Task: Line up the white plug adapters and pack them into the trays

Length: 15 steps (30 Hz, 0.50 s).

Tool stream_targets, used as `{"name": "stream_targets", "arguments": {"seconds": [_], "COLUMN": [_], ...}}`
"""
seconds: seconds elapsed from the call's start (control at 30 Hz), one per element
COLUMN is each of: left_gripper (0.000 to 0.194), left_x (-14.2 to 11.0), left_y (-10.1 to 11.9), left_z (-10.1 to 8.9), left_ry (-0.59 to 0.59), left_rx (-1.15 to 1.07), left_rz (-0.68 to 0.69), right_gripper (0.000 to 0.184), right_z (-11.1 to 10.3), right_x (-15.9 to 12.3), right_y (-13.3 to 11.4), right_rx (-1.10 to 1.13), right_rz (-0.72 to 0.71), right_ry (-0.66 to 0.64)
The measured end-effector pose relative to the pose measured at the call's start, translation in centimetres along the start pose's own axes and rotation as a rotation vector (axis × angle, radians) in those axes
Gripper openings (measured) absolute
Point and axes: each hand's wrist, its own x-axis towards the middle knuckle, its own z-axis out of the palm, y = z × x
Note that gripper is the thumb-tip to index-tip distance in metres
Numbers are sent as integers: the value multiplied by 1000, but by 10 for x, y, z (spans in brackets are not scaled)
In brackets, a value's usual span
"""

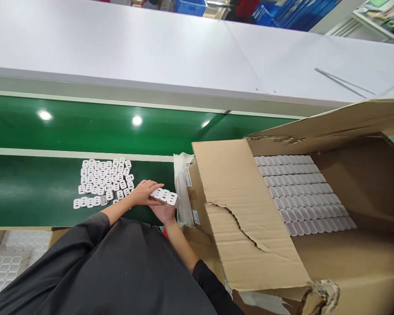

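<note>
Both my hands meet near the front edge of the green conveyor belt (pixel 52 127). My right hand (pixel 164 212) is cupped under a short row of small white plastic plug parts (pixel 166 196) and grips it. My left hand (pixel 144 191) rests its fingers on top of the same row. To the left of my hands, many more white plug parts (pixel 101 181) lie in rows on the belt. Dark sleeves cover both my arms.
A large open cardboard box (pixel 249 227) stands at the right, with a neat layer of white parts (pixel 302 192) inside. A clear plastic bag (pixel 183 188) hangs beside its flap. White trays (pixel 3 262) sit at lower left. A white table (pixel 151 43) lies beyond the belt.
</note>
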Motion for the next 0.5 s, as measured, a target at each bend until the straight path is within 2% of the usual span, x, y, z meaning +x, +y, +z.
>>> {"name": "stream_targets", "arguments": {"seconds": [0.13,0.33,0.5], "left_gripper": [73,65,63], "left_x": [17,42,43], "left_y": [-24,-67,-81], "left_z": [13,11,14], "left_ry": [-82,-210,-280], "left_rx": [62,117,145], "left_rz": [28,116,142], "right_gripper": [42,47,47], "right_z": [-8,-16,-25], "right_x": [10,39,51], "right_y": [6,12,22], "right_rx": [28,57,52], "right_rz": [6,51,66], "right_ry": [8,0,22]}}
